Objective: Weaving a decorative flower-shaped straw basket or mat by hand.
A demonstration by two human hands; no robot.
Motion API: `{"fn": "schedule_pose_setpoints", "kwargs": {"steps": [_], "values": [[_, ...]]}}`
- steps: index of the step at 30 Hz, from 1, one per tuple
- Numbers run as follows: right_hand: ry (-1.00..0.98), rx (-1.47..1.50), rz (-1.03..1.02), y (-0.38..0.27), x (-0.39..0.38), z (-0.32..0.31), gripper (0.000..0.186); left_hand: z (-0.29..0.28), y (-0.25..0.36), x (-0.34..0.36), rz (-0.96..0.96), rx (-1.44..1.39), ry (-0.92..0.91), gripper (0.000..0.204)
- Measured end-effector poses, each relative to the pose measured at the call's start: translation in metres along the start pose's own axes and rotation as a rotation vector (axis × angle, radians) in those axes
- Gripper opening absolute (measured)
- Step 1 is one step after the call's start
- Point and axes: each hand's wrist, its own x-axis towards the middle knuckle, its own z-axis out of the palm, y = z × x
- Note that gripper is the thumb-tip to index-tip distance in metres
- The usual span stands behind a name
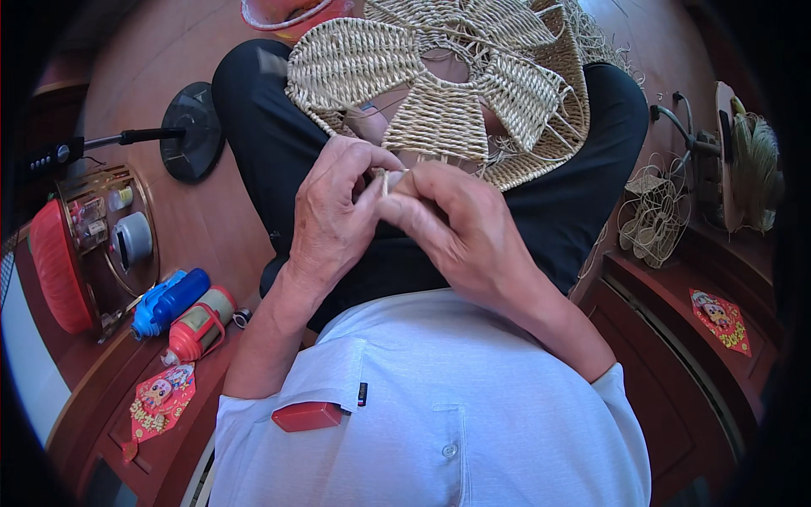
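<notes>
A woven straw piece (pixel 439 122) rests across my lap, with wedge-shaped panels spread around a round central hole. Its curved outer wall (pixel 577 93) shows at the right. Just in front of the nearest panel, my left hand (pixel 332 203) and my right hand (pixel 465 211) meet. Thumbs and fingers of both are closed in a pinch on a short piece of straw cord (pixel 386 179). Most of that cord is hidden by the fingers. Thin bare ribs show between some panels.
A red basin (pixel 296 21) stands beyond my left knee. To the left are a round black stand base (pixel 193 135), a rack shelf (pixel 152 194), a blue bottle (pixel 182 296) and a red thermos (pixel 201 325). Loose straw (pixel 596 38) and a wire-like frame (pixel 655 211) lie right.
</notes>
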Motion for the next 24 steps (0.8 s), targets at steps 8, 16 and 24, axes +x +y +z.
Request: {"fn": "schedule_pose_setpoints", "kwargs": {"steps": [8, 16, 24], "values": [[0.116, 0.114, 0.142, -0.003, 0.005, -0.020, 0.025, 0.002, -0.008, 0.008, -0.003, 0.078, 0.213, 0.012], [0.184, -0.228, 0.059, 0.037, 0.007, 0.006, 0.014, 0.005, -0.005, 0.017, -0.142, 0.192, 0.182, 0.019], [0.193, -0.254, -0.005, 0.039, 0.002, 0.004, 0.015, 0.004, 0.002, 0.001, -0.322, 0.004, -0.027, 0.023]]}}
